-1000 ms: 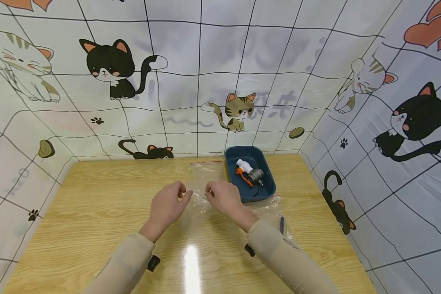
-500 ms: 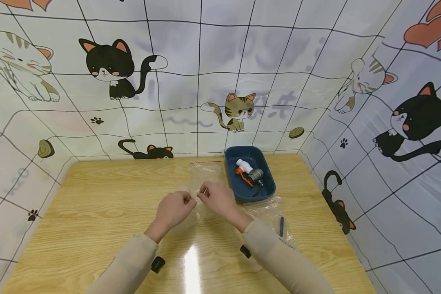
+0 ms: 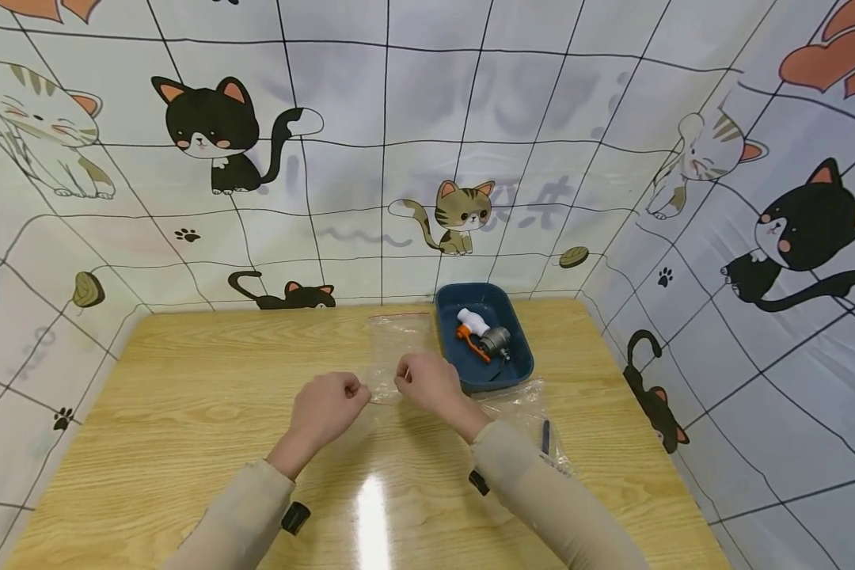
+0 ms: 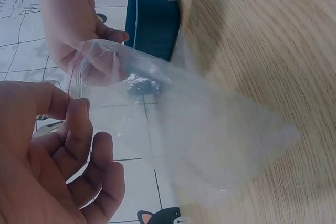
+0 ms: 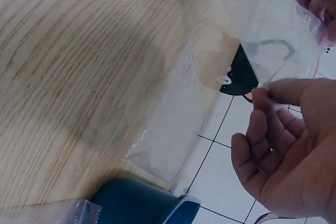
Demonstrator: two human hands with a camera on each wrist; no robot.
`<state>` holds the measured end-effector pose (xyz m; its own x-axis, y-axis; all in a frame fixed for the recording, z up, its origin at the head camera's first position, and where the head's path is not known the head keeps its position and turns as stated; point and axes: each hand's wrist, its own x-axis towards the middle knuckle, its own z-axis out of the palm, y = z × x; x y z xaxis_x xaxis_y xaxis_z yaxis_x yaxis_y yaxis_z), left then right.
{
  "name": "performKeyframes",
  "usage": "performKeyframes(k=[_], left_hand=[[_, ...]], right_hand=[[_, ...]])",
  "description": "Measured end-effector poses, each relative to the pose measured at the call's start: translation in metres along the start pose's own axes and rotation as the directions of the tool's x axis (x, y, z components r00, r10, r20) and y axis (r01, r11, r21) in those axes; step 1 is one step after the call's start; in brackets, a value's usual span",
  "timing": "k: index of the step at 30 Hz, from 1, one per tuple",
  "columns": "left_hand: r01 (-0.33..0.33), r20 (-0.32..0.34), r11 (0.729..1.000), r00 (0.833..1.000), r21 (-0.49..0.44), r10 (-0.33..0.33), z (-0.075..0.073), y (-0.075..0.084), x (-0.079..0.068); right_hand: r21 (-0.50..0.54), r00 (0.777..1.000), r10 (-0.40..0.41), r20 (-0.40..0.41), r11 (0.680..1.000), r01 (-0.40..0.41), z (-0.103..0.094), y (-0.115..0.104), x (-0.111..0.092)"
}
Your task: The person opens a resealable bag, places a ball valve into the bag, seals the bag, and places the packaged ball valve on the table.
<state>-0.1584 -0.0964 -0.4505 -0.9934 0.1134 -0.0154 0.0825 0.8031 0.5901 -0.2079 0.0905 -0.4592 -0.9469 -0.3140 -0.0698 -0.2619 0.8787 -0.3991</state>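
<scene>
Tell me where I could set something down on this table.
The widest bare patch is table left of the left hand, reaching the left edge. A smaller one lies between the sleeves. It's crowded around the right hand, plastic bags and blue tray.

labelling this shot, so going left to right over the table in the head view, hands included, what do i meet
Left hand → clear bag pinched at its edge → right hand → blue tray → narrow dark strip.
</scene>
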Motion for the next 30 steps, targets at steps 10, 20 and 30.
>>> performKeyframes(k=[10, 20, 30], left_hand=[[0.011, -0.008, 1.0, 1.0, 0.01, -0.011, 0.001, -0.008, 0.005], [-0.001, -0.007, 1.0, 1.0, 0.002, 0.001, 0.002, -0.014, 0.008], [-0.021, -0.002, 1.0, 1.0, -0.008, 0.021, 0.003, -0.017, 0.009]], right_hand=[[0.03, 0.998, -0.064, 0.008, 0.997, 0.064, -0.003, -0.005, -0.005], [0.015, 0.997, -0.053, -0.058, 0.998, 0.054, -0.011, 0.007, -0.005], [-0.141, 0.979, 0.067, -0.19, 0.985, -0.095, -0.02, 0.066, 0.018]])
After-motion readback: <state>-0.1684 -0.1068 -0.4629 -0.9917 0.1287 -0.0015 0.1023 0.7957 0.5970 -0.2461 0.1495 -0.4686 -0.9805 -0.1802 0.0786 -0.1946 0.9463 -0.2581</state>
